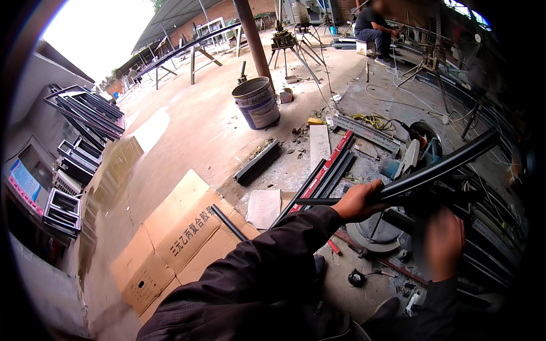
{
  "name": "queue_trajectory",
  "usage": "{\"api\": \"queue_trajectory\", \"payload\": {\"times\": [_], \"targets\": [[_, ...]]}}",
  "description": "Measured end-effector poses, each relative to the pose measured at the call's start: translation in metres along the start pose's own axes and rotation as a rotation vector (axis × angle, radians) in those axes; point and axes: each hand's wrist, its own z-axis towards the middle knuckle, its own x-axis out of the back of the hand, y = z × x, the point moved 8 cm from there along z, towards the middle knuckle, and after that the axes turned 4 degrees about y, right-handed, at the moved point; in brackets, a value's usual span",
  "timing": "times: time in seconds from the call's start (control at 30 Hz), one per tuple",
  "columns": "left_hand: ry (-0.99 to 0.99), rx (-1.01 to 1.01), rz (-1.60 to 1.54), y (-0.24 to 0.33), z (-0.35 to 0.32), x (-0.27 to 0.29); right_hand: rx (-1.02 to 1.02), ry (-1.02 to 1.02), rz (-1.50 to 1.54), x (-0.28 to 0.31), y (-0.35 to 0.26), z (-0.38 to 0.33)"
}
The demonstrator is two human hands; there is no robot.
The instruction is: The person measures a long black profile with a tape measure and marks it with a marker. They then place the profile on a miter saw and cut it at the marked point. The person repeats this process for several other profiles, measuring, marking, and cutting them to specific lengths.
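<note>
My left hand (359,202) is closed around a long black profile bar (446,169), which slants up to the right from my fingers. A thinner dark strip (316,202) sticks out to the left of this hand. My right hand (445,244) is smeared by motion, close below the bar, and its fingers cannot be made out. Beneath my hands lies a round grey metal saw table (372,234), partly covered by the bar and my arm. Beyond the bar stands a power saw (410,156) with a pale guard.
Flattened cardboard (170,244) lies at the left. Dark profiles (333,173) and a red level (324,170) rest on the floor ahead. A tape measure (356,277) is near my feet. Farther off are a bucket (256,105), a post (253,40) and a seated person (372,28).
</note>
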Motion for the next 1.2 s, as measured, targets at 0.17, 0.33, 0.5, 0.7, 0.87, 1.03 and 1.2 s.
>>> {"api": "queue_trajectory", "payload": {"times": [0.17,0.33,0.5,0.7,0.87,1.03,1.2], "targets": [[-0.023,0.057,-0.112,0.008,0.003,-0.011,-0.312,-0.177,0.331,-0.037,0.006,-0.006],[-0.069,-0.020,-0.065,0.023,-0.002,-0.028,-0.281,-0.282,0.361,-0.066,0.008,-0.025],[-0.101,-0.068,-0.154,0.042,-0.007,-0.032,-0.023,-0.151,0.149,-0.066,-0.008,-0.023],[-0.144,0.002,-0.109,0.014,-0.007,-0.036,-0.657,-0.160,0.729,-0.075,0.013,-0.018],[-0.240,0.331,-0.228,-0.024,-0.006,-0.042,-0.666,-0.045,1.006,-0.093,0.064,-0.027],[-0.168,0.290,-0.350,-0.025,-0.005,-0.039,-0.519,-0.050,0.503,-0.089,0.102,-0.035],[-0.169,0.307,-0.308,-0.032,-0.008,-0.034,-0.508,-0.078,0.463,-0.086,0.109,-0.031]]}}
